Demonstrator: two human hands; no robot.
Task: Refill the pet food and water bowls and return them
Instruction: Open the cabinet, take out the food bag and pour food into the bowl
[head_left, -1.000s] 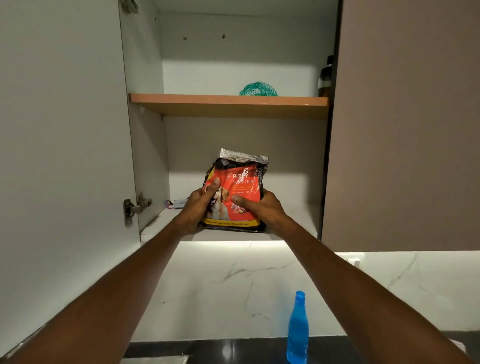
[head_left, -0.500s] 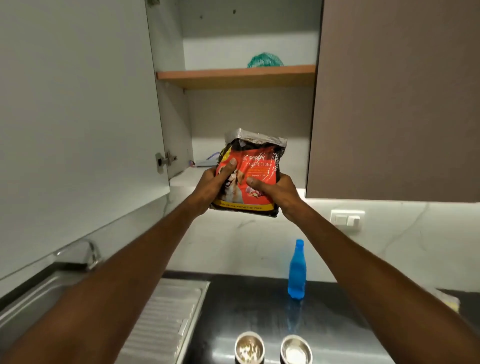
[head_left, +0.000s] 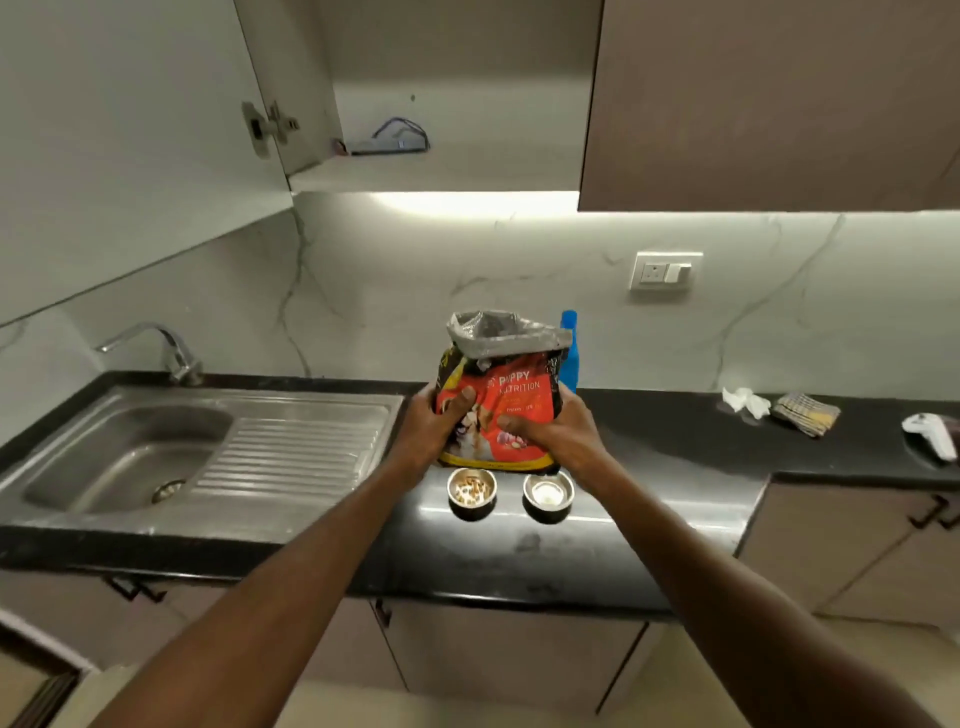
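An orange and black puppy food bag (head_left: 511, 395) with an open silver top is upright in the air, just above and behind two small steel bowls. My left hand (head_left: 434, 428) grips its left side and my right hand (head_left: 553, 434) grips its lower right. The left bowl (head_left: 471, 491) holds a few kibble pieces. The right bowl (head_left: 548, 496) looks empty of kibble; whether it holds water I cannot tell. Both bowls stand on the black counter (head_left: 649, 519). A blue bottle (head_left: 570, 353) stands behind the bag, mostly hidden by it.
A steel sink (head_left: 124, 457) with a drainboard and tap (head_left: 171, 353) lies to the left. The upper cupboard door (head_left: 130, 145) hangs open at top left. A crumpled tissue (head_left: 745, 402), a folded cloth (head_left: 805, 413) and a white device (head_left: 930, 434) lie at the counter's right.
Both hands have brought the bag down from the cupboard shelf to just above the two bowls. My view has tilted down to the counter and sink.
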